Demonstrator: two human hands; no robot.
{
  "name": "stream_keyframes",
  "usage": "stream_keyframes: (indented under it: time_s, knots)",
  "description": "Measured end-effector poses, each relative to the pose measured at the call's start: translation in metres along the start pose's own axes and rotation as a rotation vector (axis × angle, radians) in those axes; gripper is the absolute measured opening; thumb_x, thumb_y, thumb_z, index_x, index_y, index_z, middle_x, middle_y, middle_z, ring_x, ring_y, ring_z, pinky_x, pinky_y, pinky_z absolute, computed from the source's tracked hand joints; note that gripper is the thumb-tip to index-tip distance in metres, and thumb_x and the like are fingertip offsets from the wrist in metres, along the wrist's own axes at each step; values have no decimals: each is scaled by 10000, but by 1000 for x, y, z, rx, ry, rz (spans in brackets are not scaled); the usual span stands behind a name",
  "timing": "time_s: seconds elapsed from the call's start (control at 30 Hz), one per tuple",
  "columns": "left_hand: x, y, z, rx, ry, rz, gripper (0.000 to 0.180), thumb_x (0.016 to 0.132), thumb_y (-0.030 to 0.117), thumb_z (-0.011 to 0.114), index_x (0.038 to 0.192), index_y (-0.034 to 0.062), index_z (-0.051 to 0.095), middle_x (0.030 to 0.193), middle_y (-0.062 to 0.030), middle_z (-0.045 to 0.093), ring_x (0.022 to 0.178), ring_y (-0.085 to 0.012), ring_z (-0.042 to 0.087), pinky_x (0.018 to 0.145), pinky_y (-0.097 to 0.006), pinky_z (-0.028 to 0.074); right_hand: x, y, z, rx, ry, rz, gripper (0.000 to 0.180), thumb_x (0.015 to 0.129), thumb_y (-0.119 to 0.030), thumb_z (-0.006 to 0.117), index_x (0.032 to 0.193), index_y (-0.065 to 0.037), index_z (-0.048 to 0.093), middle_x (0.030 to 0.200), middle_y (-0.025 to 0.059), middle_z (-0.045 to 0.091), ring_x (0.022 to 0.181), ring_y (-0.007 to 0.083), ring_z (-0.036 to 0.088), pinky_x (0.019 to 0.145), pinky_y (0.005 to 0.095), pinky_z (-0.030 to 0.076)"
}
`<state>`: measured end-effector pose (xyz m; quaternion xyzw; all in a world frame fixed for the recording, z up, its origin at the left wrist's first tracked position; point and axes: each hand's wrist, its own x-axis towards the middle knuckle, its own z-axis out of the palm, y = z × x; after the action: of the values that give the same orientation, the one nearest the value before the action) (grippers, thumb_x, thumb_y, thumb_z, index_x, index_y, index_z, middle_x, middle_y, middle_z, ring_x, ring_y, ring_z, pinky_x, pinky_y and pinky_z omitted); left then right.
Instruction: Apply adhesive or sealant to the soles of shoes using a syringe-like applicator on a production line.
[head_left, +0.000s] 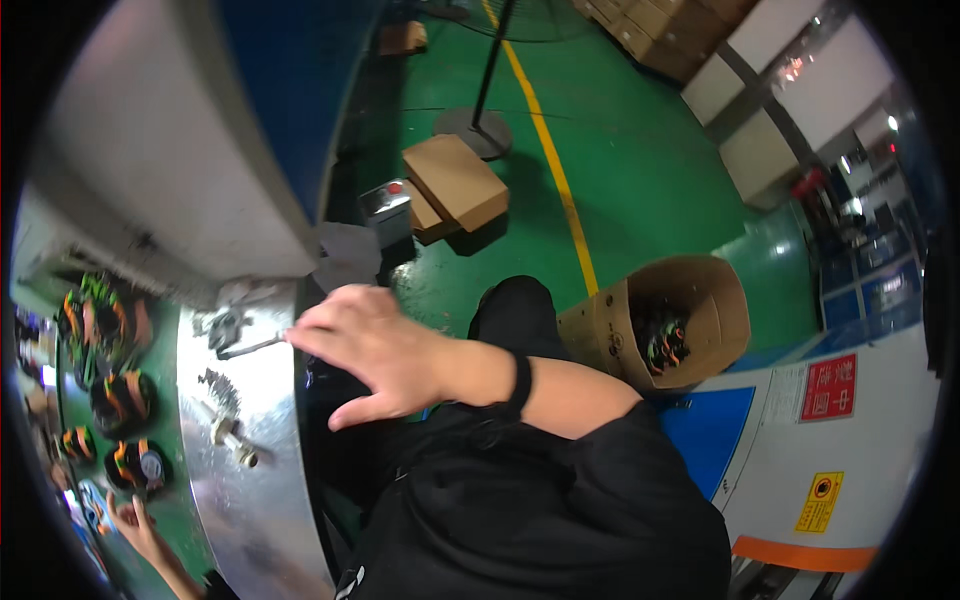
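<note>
Overall, the work area lies on a green floor (640, 150), with a metal bench (250, 510) running along the left side of the person's lap. An open carton (605, 325), with dark and orange items inside, stands to the right. Beyond the bench's left edge, several round cases (123, 402) in black, orange and green are lined up.

Right hand (375, 358): reaches over the bench edge, thumb spread well away from the fingers. The fingertips meet the near end of a thin rod (255, 349); whether they bear on it or only brush it cannot be told.

Left hand (140, 528): thumb and forefinger apart, just below the nearest case, which bears a pale round label (151, 467). No firm hold shows.

The rod lies on the upper part of the bench, beside a grey metal piece (226, 328). A short metal fitting (233, 438) lies lower down.

Handling, as judged: bring the thumb opposite the fingers before loading the rod, since fingertips alone may let it roll. Keep the grip clear of the dark smear (219, 391), which could be slippery. Support a case around its sides, not by its label.
</note>
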<state>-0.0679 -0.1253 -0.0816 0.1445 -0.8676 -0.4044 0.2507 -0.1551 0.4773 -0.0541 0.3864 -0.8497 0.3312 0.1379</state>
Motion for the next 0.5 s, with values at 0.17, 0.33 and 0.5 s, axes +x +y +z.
stream_keyframes:
  time_s: [0.17, 0.33, 0.5]
  knots:
    - [-40, 95, 51, -94, -153, 123, 597, 944, 142, 642, 1471, 60, 374, 942, -5, 482, 739, -58, 428, 650, -209, 368, -177, 81, -101, -153, 198, 484, 423, 765, -331, 778, 1093, -79, 688, 984, 99, 667, 994, 320, 573, 898, 433, 449]
    - [-108, 276, 186, 62, -403, 335, 442, 894, 150, 607, 1301, 4, 515, 1088, -117, 594, 918, -176, 561, 761, -304, 496, -430, 150, -135, -436, 88, 1313, 536, 747, -444, 758, 1030, 4, 676, 1016, 221, 657, 1031, 413, 593, 893, 481, 495]
    - [-93, 296, 262, -13, -711, 259, 640, 887, -34, 594, 1477, 59, 365, 1169, -29, 509, 822, -60, 477, 721, -206, 419, -546, 139, -84, -78, -83, 1614, 671, 744, -409, 757, 1220, 3, 524, 1041, 281, 651, 998, 443, 633, 872, 532, 502]
